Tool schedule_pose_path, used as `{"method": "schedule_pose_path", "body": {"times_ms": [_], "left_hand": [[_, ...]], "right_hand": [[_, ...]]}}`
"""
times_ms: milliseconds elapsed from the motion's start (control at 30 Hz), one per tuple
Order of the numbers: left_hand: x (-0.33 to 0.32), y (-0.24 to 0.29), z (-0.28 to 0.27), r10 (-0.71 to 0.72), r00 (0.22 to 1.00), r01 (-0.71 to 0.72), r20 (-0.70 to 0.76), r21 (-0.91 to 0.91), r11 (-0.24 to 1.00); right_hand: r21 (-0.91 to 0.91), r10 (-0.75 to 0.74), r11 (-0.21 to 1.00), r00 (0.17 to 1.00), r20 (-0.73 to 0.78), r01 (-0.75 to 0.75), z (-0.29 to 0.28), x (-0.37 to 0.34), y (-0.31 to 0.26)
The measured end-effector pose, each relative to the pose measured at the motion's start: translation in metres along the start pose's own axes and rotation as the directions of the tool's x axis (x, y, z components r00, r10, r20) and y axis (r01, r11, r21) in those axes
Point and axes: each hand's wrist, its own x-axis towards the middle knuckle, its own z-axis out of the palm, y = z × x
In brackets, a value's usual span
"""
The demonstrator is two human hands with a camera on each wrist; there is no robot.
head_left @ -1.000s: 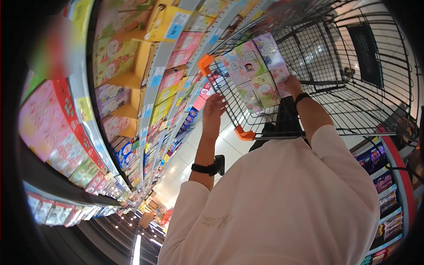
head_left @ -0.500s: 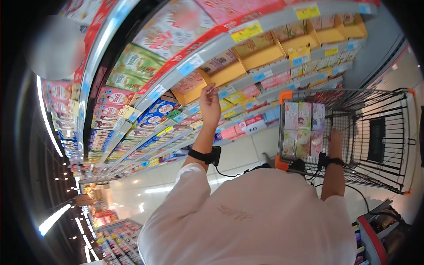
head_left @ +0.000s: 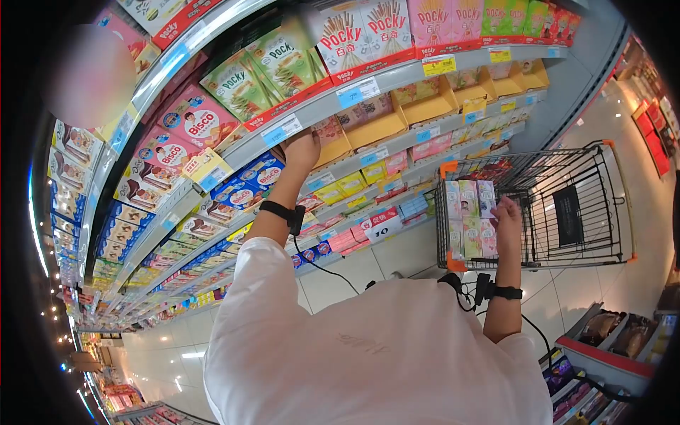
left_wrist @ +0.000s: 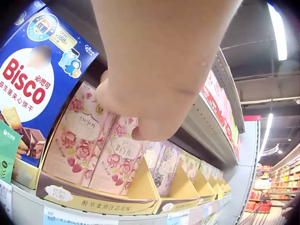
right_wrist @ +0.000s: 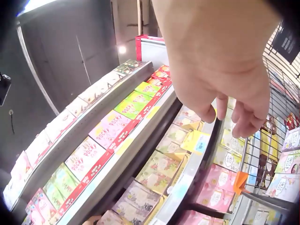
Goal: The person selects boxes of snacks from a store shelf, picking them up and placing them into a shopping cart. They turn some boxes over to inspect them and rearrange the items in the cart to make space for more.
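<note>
My left hand [head_left: 301,150] reaches in under a shelf edge. In the left wrist view the hand [left_wrist: 154,93] is right at the tops of two pink rose-patterned Pejoy boxes [left_wrist: 77,140] standing in a yellow display tray [left_wrist: 98,204]. Most of its fingers are hidden, and I cannot tell whether they grip a box. Over the shopping cart [head_left: 567,265] hangs my right hand [head_left: 507,216], its fingers loosely bent with nothing between them. Beside it in the head view, several flowered snack boxes [head_left: 469,230] stand in rows in the cart.
Blue Bisco boxes [left_wrist: 28,79] stand left of the Pejoy boxes. Purple boxes [left_wrist: 164,168] fill the neighbouring tray. Pocky boxes [head_left: 343,39] line the shelf above. A low snack rack [head_left: 609,354] stands at the lower right, and cables run from both wrist straps.
My left hand has moved from beside the cart to the shelf, reaching in at the pink boxes. My right hand has come off the boxes in the cart. The view has turned toward the shelves.
</note>
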Motion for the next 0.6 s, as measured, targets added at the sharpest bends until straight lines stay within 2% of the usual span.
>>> {"method": "schedule_pose_path", "body": {"times_ms": [100, 133, 200, 300, 367, 400, 467, 500, 600], "left_hand": [[-0.007, 0.002, -0.006, -0.074, 0.995, 0.075, 0.062, -0.009, 0.997], [-0.007, 0.003, -0.01, -0.103, 0.984, 0.107, 0.143, -0.015, 0.994], [-0.009, 0.005, -0.021, -0.105, 0.966, 0.111, 0.235, -0.013, 0.994], [-0.008, 0.014, -0.044, -0.034, 0.962, 0.064, 0.27, -0.103, 0.993], [-0.01, 0.024, -0.059, -0.008, 0.988, 0.03, 0.153, -0.138, 0.99], [-0.011, 0.025, -0.06, 0.044, 0.984, -0.021, 0.171, -0.133, 0.991], [-0.015, 0.024, -0.061, 0.045, 0.994, -0.017, 0.104, -0.255, 0.967], [-0.016, 0.021, -0.059, 0.118, 0.992, -0.1, 0.045, -0.289, 0.952], [-0.017, 0.013, -0.057, 0.208, 0.974, -0.164, 0.085, -0.363, 0.917]], "right_hand": [[-0.032, 0.0, 0.999, 0.999, 0.033, 0.001, 0.008, -0.018, -0.002], [-0.044, -0.009, 0.999, 0.998, 0.063, 0.011, 0.011, -0.022, 0.0], [-0.057, 0.011, 0.998, 0.999, 0.051, -0.008, 0.017, -0.025, -0.002], [-0.043, -0.04, 0.998, 0.996, 0.073, 0.044, 0.025, -0.032, -0.004], [-0.019, -0.071, 0.997, 0.993, 0.094, 0.074, 0.031, -0.034, -0.003], [-0.008, -0.09, 0.996, 0.99, 0.106, 0.091, 0.033, -0.036, 0.0], [0.051, -0.109, 0.993, 0.987, 0.122, 0.103, 0.04, -0.044, 0.002], [0.055, -0.097, 0.994, 0.987, 0.13, 0.09, 0.042, -0.049, 0.002], [0.081, -0.058, 0.996, 0.988, 0.141, 0.047, 0.05, -0.058, 0.013]]}}
